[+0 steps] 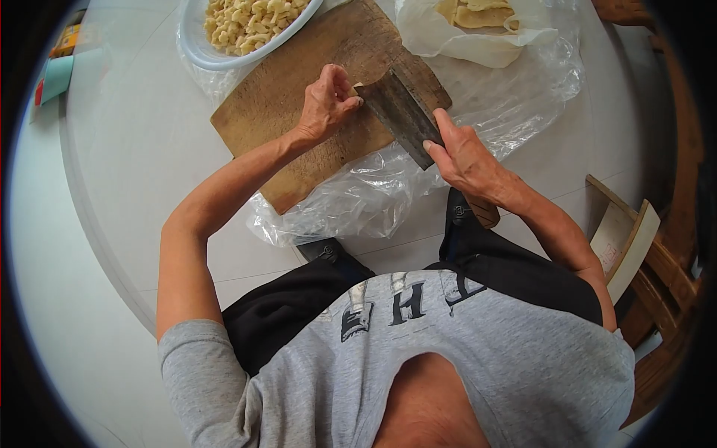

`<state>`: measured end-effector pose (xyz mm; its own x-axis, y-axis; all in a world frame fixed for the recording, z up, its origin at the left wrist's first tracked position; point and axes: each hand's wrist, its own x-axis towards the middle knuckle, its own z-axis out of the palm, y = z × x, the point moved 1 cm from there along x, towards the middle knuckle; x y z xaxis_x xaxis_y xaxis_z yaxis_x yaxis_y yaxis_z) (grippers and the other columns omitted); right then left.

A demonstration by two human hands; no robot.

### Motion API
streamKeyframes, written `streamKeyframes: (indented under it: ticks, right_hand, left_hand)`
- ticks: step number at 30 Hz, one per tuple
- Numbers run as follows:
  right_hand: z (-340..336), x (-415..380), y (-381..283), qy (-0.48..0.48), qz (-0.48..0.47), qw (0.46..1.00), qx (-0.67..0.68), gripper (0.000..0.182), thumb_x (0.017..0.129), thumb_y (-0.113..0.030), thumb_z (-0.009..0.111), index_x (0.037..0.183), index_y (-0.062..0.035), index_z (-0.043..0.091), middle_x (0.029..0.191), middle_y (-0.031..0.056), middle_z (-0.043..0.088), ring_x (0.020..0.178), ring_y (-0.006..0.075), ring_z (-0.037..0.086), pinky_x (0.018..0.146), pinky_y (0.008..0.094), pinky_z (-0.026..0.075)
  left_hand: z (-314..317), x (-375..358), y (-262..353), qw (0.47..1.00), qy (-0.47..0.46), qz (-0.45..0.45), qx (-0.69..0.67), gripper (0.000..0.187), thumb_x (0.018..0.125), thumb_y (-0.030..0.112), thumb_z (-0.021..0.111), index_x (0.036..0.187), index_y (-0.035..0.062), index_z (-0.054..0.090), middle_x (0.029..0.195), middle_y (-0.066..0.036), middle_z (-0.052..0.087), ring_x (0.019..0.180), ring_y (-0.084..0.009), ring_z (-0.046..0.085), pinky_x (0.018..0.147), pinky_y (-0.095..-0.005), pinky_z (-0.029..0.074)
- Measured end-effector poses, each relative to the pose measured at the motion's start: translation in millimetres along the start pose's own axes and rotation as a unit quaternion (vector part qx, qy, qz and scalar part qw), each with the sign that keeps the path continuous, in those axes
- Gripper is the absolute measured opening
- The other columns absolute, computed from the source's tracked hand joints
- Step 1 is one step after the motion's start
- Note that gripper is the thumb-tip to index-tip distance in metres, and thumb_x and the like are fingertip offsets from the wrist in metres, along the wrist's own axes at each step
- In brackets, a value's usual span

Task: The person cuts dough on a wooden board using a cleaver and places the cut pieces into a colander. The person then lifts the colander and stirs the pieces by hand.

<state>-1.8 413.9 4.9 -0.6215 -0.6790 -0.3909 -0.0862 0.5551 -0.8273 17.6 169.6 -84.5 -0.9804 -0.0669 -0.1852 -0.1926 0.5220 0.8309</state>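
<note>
A wooden cutting board (280, 104) lies at an angle in front of me. In my right hand (464, 158) is the handle of a broad dark cleaver (397, 112), its blade slanting over the right part of the board. My left hand (327, 103) rests over the board with fingers curled, close to the blade's left end. A sliver of a pale yellow piece (357, 89) shows between its fingertips and the cleaver; most of it is hidden.
A light blue bowl (191, 51) of small pale yellow pieces (243, 28) stands at the board's upper left. At the upper right, a white plastic bag (478, 48) holds flat yellow sheets (478, 13). Clear plastic film (343, 198) lies under the board. Wooden furniture (657, 276) is at right.
</note>
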Motion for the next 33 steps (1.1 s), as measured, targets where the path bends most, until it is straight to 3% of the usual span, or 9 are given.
streamKeyframes:
  ticks: [7,10,15,17,20,22,26,27,33]
  right_hand:
    - [1,26,-6,0.0,-0.046,0.997,-0.055,0.022,0.082,-0.005,0.05,0.087,0.0049,0.031,0.061,0.0294,0.05,0.062,0.0482,0.052,0.056,0.0488,0.041]
    - [6,28,7,0.017,-0.055,0.997,-0.052,0.023,0.085,-0.008,0.05,0.09,0.0036,0.031,0.061,0.0282,0.049,0.061,0.0479,0.051,0.054,0.046,0.039]
    - [7,6,13,0.049,-0.075,0.996,-0.011,0.022,0.085,-0.006,0.051,0.095,0.0015,0.034,0.061,0.026,0.049,0.058,0.0462,0.05,0.05,0.046,0.038]
    - [2,-9,10,0.048,-0.09,0.992,-0.074,0.019,0.082,-0.002,0.05,0.093,0.0017,0.035,0.059,0.024,0.05,0.055,0.0433,0.053,0.048,0.0457,0.041]
    - [-6,-21,17,0.05,-0.127,0.97,-0.202,0.019,0.08,0.002,0.048,0.094,0.0013,0.036,0.057,0.0216,0.051,0.053,0.039,0.056,0.045,0.0443,0.043]
    - [-8,-24,18,0.049,-0.146,0.952,-0.266,0.021,0.078,0.003,0.048,0.096,0.0008,0.038,0.058,0.02,0.052,0.052,0.0361,0.057,0.045,0.0425,0.045]
    - [-10,-28,17,0.046,-0.176,0.925,-0.333,0.026,0.076,0.003,0.049,0.101,0.0,0.04,0.06,0.0173,0.052,0.051,0.0317,0.058,0.044,0.0383,0.048]
    - [-10,-28,17,0.049,-0.186,0.917,-0.35,0.027,0.076,0.003,0.049,0.102,-0.0002,0.041,0.06,0.0169,0.052,0.051,0.0309,0.058,0.044,0.0374,0.049]
    - [-14,-26,6,0.033,-0.206,0.905,-0.372,0.029,0.076,0.002,0.05,0.104,-0.0011,0.042,0.06,0.0166,0.05,0.05,0.0303,0.058,0.043,0.0367,0.049]
  left_hand:
    - [1,-2,1,1.0,0.022,-0.018,0.01,0.038,0.069,0.004,0.072,0.095,0.0037,0.045,0.076,-0.004,0.056,0.069,-0.011,0.056,0.064,-0.0255,0.051]
    - [6,-5,6,0.998,0.028,0.04,0.038,0.039,0.064,0.002,0.067,0.093,0.003,0.041,0.073,-0.009,0.055,0.061,-0.0186,0.054,0.061,-0.031,0.049]
    - [4,-15,9,0.999,-0.005,0.02,0.048,0.027,0.064,0.008,0.064,0.088,0.0011,0.054,0.072,-0.01,0.054,0.063,-0.0199,0.054,0.062,-0.031,0.048]
    - [-6,-12,1,0.996,0.022,0.019,0.08,0.013,0.066,0.011,0.063,0.075,0.0016,0.063,0.07,-0.01,0.055,0.064,-0.0187,0.056,0.061,-0.0302,0.048]
    - [-10,-7,1,0.997,-0.001,0.059,0.054,0.01,0.066,0.01,0.062,0.072,0.0016,0.063,0.07,-0.009,0.057,0.062,-0.0175,0.056,0.06,-0.0298,0.048]
    - [-13,3,7,0.997,-0.02,0.047,0.058,0.013,0.067,0.01,0.061,0.078,0.0026,0.063,0.072,-0.009,0.058,0.061,-0.0165,0.056,0.059,-0.0294,0.048]
    - [-16,21,9,0.997,-0.074,-0.004,-0.039,0.022,0.074,0.011,0.057,0.093,0.004,0.063,0.076,-0.006,0.061,0.062,-0.0144,0.056,0.058,-0.0281,0.048]
    - [-17,24,10,0.983,-0.144,-0.057,-0.103,0.027,0.08,0.014,0.052,0.103,0.004,0.06,0.079,-0.004,0.061,0.068,-0.0125,0.057,0.06,-0.0266,0.049]
    - [-15,28,35,0.933,-0.308,-0.105,-0.156,0.022,0.085,0.022,0.058,0.097,0.0038,0.063,0.083,-0.004,0.062,0.079,-0.0098,0.057,0.063,-0.0243,0.048]
